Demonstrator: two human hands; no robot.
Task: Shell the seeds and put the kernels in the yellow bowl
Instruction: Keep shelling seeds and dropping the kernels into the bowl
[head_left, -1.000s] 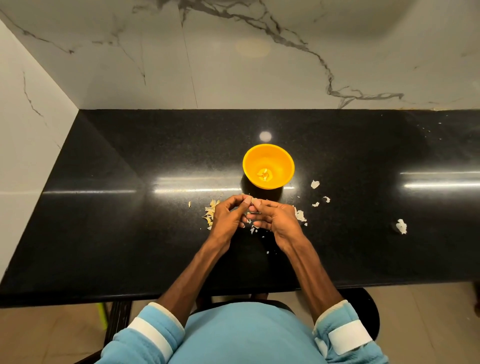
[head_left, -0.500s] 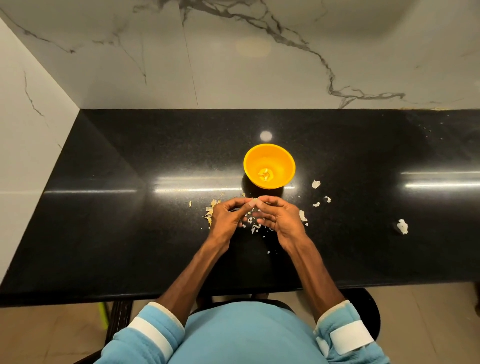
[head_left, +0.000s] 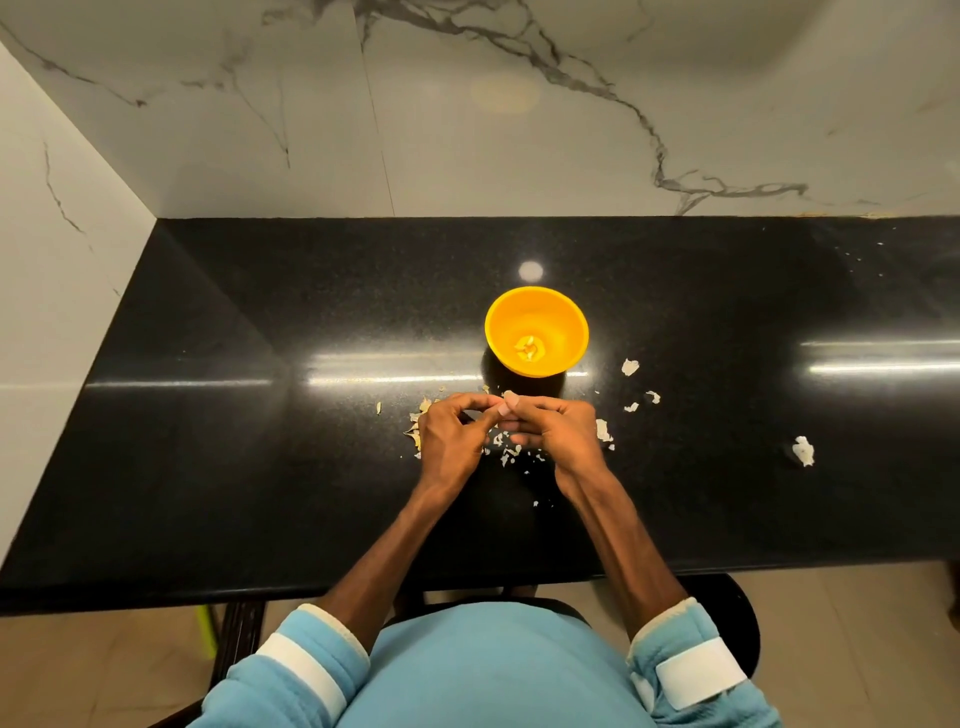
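Left hand (head_left: 451, 439) and right hand (head_left: 557, 432) pinch a seed, hidden between their curled fingertips, just before the yellow bowl (head_left: 563, 319), presumably kept near so kernels (head_left: 530, 349) drop in, while shell fragments (head_left: 602, 430) litter the black tabletop (head_left: 260, 441).

Head view looks steeply down, close over the counter (head_left: 208, 467).

left hand (head_left: 449, 441), right hand (head_left: 558, 434), fingers (head_left: 511, 401) touching, yellow bowl (head_left: 563, 322) beyond
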